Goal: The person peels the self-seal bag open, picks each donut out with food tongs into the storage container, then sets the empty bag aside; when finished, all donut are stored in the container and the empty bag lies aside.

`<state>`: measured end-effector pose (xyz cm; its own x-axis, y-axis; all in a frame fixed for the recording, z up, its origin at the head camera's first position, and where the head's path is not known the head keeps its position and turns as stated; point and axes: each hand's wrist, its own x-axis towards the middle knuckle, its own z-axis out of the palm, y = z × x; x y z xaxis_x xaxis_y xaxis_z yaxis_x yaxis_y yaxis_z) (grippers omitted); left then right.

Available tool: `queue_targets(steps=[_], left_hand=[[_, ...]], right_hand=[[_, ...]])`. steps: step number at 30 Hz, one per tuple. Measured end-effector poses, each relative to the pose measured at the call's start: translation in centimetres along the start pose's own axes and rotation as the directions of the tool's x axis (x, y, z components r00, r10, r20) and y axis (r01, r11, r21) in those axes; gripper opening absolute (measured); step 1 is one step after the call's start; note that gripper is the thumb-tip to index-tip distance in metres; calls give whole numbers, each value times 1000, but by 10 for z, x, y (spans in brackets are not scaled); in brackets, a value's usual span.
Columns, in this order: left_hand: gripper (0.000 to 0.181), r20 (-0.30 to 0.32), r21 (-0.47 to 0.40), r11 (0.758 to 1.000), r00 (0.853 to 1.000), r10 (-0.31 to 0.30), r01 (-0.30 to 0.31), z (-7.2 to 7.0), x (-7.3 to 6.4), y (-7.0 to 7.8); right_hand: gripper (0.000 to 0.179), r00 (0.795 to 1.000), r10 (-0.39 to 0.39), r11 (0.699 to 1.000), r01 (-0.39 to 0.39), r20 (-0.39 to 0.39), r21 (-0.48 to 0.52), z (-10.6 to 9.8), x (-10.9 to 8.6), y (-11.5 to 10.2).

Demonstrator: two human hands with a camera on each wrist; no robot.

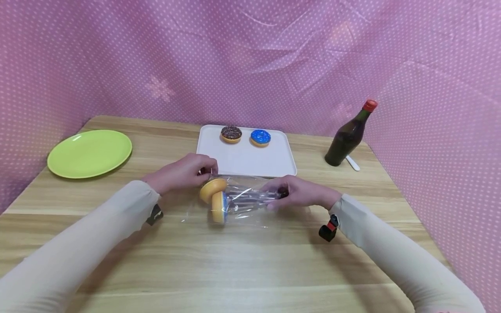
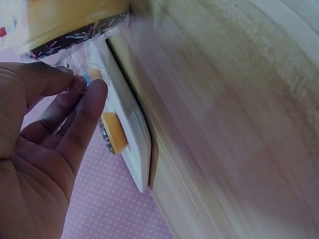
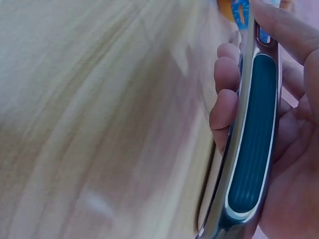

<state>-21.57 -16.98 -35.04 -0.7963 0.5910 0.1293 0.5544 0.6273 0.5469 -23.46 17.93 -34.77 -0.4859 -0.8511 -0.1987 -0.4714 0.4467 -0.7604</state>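
Note:
A clear plastic bag [image 1: 250, 221] is held just in front of the white tray. Inside it are a blue-iced toy doughnut [image 1: 218, 208] and a second doughnut [image 1: 212, 188], whose dark icing with sprinkles shows in the left wrist view [image 2: 75, 30]. My left hand [image 1: 187, 172] pinches the bag's edge between thumb and fingers beside the doughnuts. From the right, my right hand [image 1: 299, 191] grips metal tongs with a teal handle inlay [image 3: 253, 134]. The tongs' front part reaches into the bag up to the blue-iced doughnut; whether the tips clasp it I cannot tell.
Behind the hands lies the white tray [image 1: 246, 158] with a chocolate doughnut [image 1: 231, 134] and a blue doughnut [image 1: 260, 138]. A green plate [image 1: 90, 154] is at left. At right stand a dark bottle [image 1: 346, 139] and, beside it, a white utensil handle [image 1: 353, 163].

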Motion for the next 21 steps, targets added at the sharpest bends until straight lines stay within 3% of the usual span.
queue_targets(steps=[14, 21], left_hand=[[21, 15, 5, 1000, 1000, -23, 23, 1, 1, 2], [21, 13, 5, 1000, 1000, -6, 6, 1, 2, 3]], right_hand=[[48, 998, 9, 1000, -9, -64, -3, 0, -4, 0], [52, 997, 27, 999, -29, -77, -34, 2, -5, 1]])
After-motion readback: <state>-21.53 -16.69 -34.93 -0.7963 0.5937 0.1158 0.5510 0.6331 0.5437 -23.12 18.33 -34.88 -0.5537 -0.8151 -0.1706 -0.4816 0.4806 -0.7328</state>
